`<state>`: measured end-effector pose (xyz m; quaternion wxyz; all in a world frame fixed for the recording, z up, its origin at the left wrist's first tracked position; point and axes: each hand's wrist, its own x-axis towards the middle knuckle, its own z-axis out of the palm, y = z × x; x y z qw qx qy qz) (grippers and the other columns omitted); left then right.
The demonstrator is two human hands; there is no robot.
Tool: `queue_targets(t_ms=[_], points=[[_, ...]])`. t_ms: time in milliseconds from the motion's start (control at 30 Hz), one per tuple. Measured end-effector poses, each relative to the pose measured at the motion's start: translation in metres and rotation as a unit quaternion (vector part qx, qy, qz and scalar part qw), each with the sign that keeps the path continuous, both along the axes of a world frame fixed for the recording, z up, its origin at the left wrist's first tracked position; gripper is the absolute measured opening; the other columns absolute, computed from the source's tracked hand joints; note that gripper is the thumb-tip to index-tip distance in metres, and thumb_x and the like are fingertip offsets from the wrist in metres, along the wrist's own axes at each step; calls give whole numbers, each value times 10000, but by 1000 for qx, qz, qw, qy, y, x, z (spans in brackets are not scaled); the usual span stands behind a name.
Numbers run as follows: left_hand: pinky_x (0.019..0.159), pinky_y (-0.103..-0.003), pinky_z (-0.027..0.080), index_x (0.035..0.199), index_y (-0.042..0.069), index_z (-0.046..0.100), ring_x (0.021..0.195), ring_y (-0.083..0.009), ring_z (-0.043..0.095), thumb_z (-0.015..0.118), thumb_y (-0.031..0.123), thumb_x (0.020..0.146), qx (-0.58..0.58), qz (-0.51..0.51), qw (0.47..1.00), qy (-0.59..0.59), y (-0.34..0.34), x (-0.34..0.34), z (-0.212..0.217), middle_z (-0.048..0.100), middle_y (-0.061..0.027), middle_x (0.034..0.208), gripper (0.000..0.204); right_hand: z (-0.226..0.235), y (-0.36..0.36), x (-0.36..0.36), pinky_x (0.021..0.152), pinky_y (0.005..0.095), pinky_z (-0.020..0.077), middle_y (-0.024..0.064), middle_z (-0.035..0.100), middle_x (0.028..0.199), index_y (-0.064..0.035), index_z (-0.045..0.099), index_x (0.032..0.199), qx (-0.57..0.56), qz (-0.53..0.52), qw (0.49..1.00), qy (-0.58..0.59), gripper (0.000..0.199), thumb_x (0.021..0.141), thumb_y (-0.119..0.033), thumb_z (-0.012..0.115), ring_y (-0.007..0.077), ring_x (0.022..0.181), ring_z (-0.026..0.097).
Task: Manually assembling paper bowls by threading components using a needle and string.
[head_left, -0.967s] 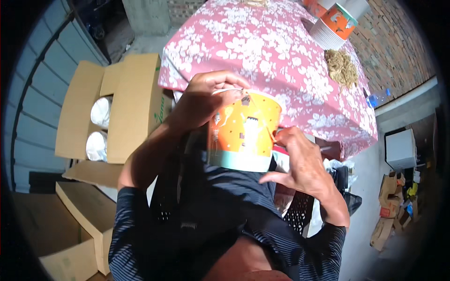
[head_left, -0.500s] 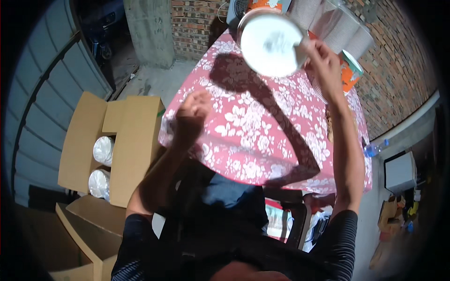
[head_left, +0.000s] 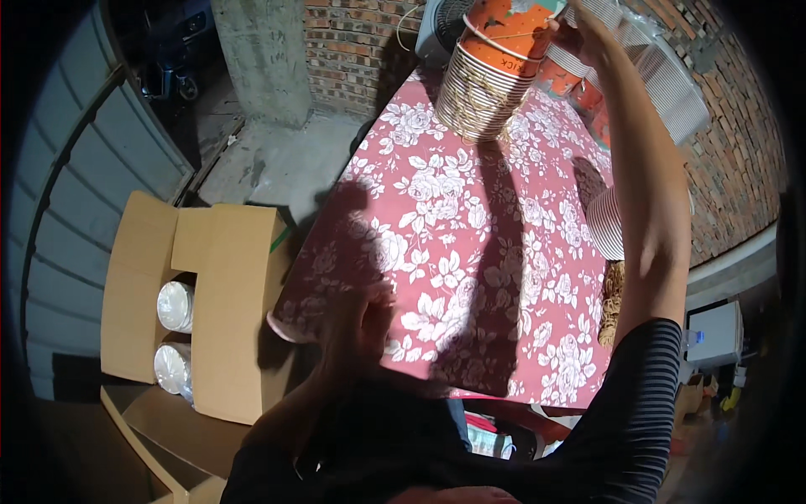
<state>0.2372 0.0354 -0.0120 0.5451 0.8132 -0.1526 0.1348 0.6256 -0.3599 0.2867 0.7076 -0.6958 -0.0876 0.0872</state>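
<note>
Head view: right hand (head_left: 588, 29) grips the orange cup (head_left: 512, 25) atop the cup stack (head_left: 483, 88) at the table's (head_left: 470, 252) far edge. Left hand (head_left: 361, 323), loosely curled and holding nothing, rests at the table's near edge. Mid-table lies bare; open box (head_left: 193, 294) sits left of the table.

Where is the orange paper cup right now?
In the head view, the orange paper cup is at the top, right of centre, held by the right hand on a stack of nested paper cups at the floral table's far end.
</note>
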Motion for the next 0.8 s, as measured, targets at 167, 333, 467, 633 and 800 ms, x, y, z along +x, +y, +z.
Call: queue_targets(t_ms=[167, 333, 467, 633, 800], points=[[687, -315, 546, 1110, 2, 682, 769, -185, 701, 723, 60, 958, 1, 9, 1000, 4, -8, 0, 12, 716, -102, 902, 167, -43, 36, 3, 819, 561, 582, 174, 646, 915, -8, 603, 1236, -94, -309, 946, 30, 978, 839, -897, 514, 346, 783, 707], [706, -309, 545, 1108, 8, 678, 777, -180, 692, 718, 51, 961, -15, 5, 998, 54, -8, -4, 1, 707, -87, 889, 157, -73, 30, -43, 749, 497, 620, 195, 710, 949, 16, 629, 1166, 21, 87, 985, -149, 892, 928, -828, 462, 329, 747, 729], [730, -304, 548, 1151, 19, 662, 798, -163, 684, 709, 60, 976, 28, 12, 999, -18, -4, -4, -4, 697, -57, 888, 185, -58, 23, -122, 813, 384, 584, 147, 701, 836, 18, 713, 1093, -429, -314, 804, -268, 433, 992, -403, 701, 245, 874, 723], [675, -307, 571, 1174, 22, 655, 836, -168, 699, 667, 88, 1014, -44, -38, 993, 98, -11, -6, 15, 712, -88, 919, 173, -64, -76, -237, 761, 526, 564, 217, 715, 922, 1, 679, 946, -739, -313, 461, -379, 428, 861, -404, 787, 412, 871, 718], [769, -285, 566, 1140, 3, 670, 905, -138, 698, 648, 74, 1023, -71, -84, 988, 105, -16, 20, 20, 724, -51, 990, 138, -97, -181, -286, 642, 555, 539, 203, 676, 785, -28, 632, 1042, -775, -307, 411, -369, 282, 847, -212, 719, 455, 694, 674]])
